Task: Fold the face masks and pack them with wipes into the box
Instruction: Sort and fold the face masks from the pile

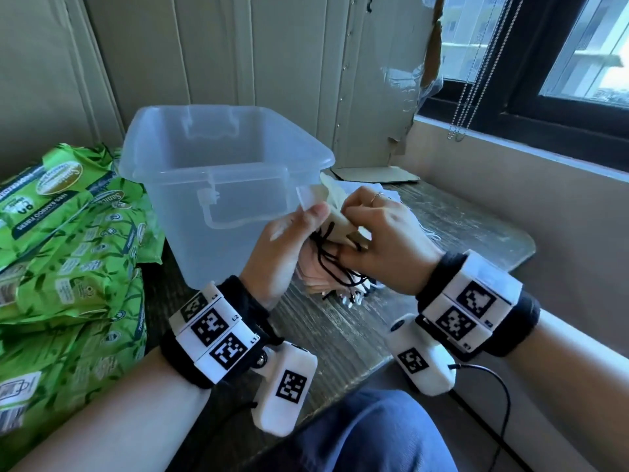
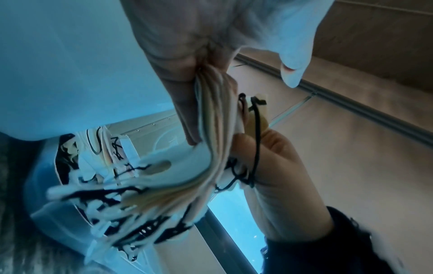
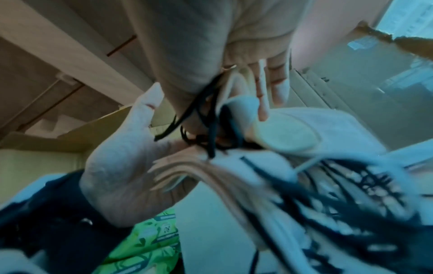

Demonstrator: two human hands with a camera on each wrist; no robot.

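A stack of beige and white face masks [image 1: 335, 218] with black and white ear loops stands on end just right of the clear plastic box [image 1: 224, 178]. My left hand [image 1: 306, 229] grips the stack from the left, thumb on top. My right hand [image 1: 350, 233] pinches the masks from the right, with black loops running under its fingers. In the left wrist view the layered masks [image 2: 211, 148] fan downwards below my fingers [image 2: 180, 89]. The right wrist view shows the masks [image 3: 281, 133] blurred. I see nothing inside the box. Green wipes packs [image 1: 68, 250] are piled to the left of it.
More white masks [image 1: 384, 192] lie on the dark wooden table [image 1: 476, 226] behind my right hand. A flat piece of cardboard [image 1: 377, 175] lies at the back by the wall. A window with bead chains [image 1: 476, 80] is at the right. My knee in blue [image 1: 374, 434] is below the table edge.
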